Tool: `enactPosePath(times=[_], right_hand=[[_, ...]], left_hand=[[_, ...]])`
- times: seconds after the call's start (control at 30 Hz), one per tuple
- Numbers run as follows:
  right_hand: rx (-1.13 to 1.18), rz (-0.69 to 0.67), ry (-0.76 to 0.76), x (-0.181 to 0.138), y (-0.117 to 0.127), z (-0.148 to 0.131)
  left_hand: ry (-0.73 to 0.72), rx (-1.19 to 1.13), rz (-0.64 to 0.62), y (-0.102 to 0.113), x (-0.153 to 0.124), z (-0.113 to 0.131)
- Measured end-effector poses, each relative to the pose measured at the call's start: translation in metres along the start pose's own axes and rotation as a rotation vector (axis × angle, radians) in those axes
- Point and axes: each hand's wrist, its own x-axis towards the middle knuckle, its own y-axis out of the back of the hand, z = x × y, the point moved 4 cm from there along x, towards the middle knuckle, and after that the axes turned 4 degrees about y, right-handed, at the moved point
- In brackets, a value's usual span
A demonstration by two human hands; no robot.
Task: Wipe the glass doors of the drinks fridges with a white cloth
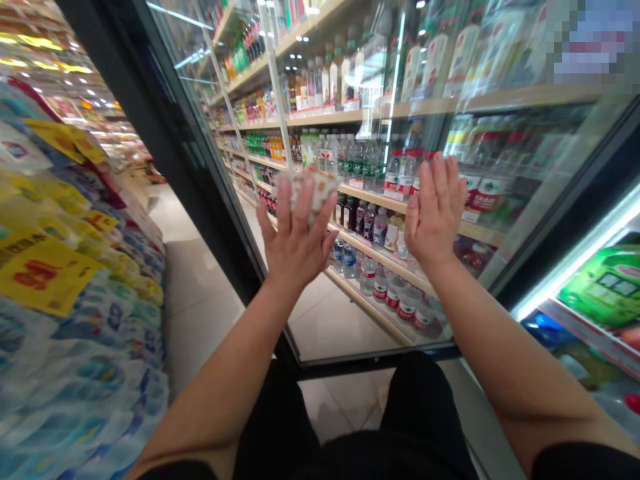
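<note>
A glass cooler door (345,333) with a dark frame (206,160) stands at a slant in front of me. My left hand (296,248) is raised at the pane, its fingers spread. Behind those fingers lies a pale cloth with brown spots (325,188), blurred and partly hidden, apparently between hand and glass. To the right, my right hand (436,210) is held up at the same pane with fingers straight and close together, nothing visible in it. Whether its palm touches the glass I cannot tell.
Through the pane, or mirrored in it, show shelves of bottled drinks (395,300). Wrapped bottle packs (75,373) with a yellow price sign (47,273) are stacked at left. Packaged goods (603,287) sit on lit shelving at right. Tiled floor (197,320) runs between stack and door.
</note>
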Motion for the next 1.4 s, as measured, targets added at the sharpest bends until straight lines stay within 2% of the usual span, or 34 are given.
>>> enactPosePath(times=[0.1, 0.17, 0.23, 0.3, 0.37, 0.43, 0.53, 0.6, 0.67, 0.77, 0.9, 1.0, 1.07, 1.23, 1.3, 1.4], right_hand=[[0.031, -0.039, -0.059, 0.0, 0.0, 0.0], [0.046, -0.06, -0.094, 0.0, 0.001, 0.0], [0.052, -0.063, -0.097, -0.002, 0.002, 0.0], [0.061, -0.059, -0.085, -0.003, 0.002, 0.001], [0.075, -0.048, -0.071, -0.005, 0.001, 0.001], [0.083, -0.038, -0.064, -0.007, 0.001, 0.002], [0.086, -0.016, -0.055, -0.009, 0.0, 0.002], [0.085, -0.001, -0.051, -0.011, 0.0, 0.004], [0.081, 0.015, -0.035, -0.013, 0.001, 0.005], [0.104, 0.021, 0.069, -0.012, 0.005, -0.003], [0.195, -0.119, 0.305, -0.005, 0.003, -0.037], [0.175, -0.188, 0.228, 0.001, -0.003, -0.053], [0.15, -0.219, 0.181, 0.002, -0.005, -0.055], [0.142, -0.233, 0.191, 0.013, 0.002, -0.036], [0.104, -0.193, 0.159, 0.029, 0.007, -0.024], [0.006, -0.034, 0.119, 0.044, 0.014, -0.015]], left_hand=[[0.188, -0.025, 0.038, 0.012, 0.028, -0.021], [0.213, -0.04, 0.071, 0.011, 0.027, -0.016], [0.13, -0.054, 0.069, 0.0, 0.01, 0.002], [-0.016, -0.07, 0.033, -0.011, -0.008, 0.022], [-0.098, -0.097, -0.009, -0.016, -0.013, 0.031], [-0.031, -0.139, -0.03, -0.011, -0.001, 0.023], [0.177, -0.197, -0.011, 0.004, 0.032, 0.003], [0.233, -0.2, 0.022, 0.01, 0.044, 0.002], [0.168, -0.199, 0.02, 0.008, 0.044, 0.016], [-0.025, -0.223, -0.032, 0.001, 0.038, 0.047], [-0.108, -0.301, -0.091, 0.004, 0.048, 0.064], [-0.124, -0.347, -0.095, 0.014, 0.053, 0.058], [-0.09, -0.337, -0.056, 0.017, 0.046, 0.047], [0.057, -0.183, -0.009, 0.004, 0.012, 0.016], [0.048, -0.161, -0.011, -0.005, 0.004, 0.011], [0.039, -0.171, -0.006, -0.012, 0.001, 0.008]])
